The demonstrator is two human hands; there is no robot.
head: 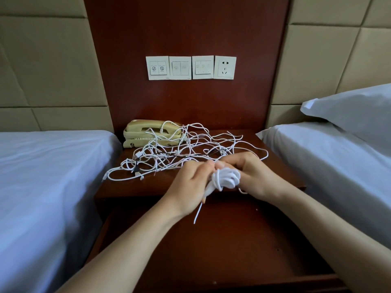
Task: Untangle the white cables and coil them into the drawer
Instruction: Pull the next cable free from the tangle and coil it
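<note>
far left: telephone (pixel 139 134) with loops draped over it | tangle of white cables (pixel 179 149) sprawled across the table (pixel 275 144), barely sorted | left hand (pixel 188 185) pinches the coil's loose tail | coil (pixel 226 177), one small bundle, at the near table edge | right hand (pixel 256 176) grips it | drawer (pixel 211 250) near: nothing stowed yet, most work left, I'd say
</note>
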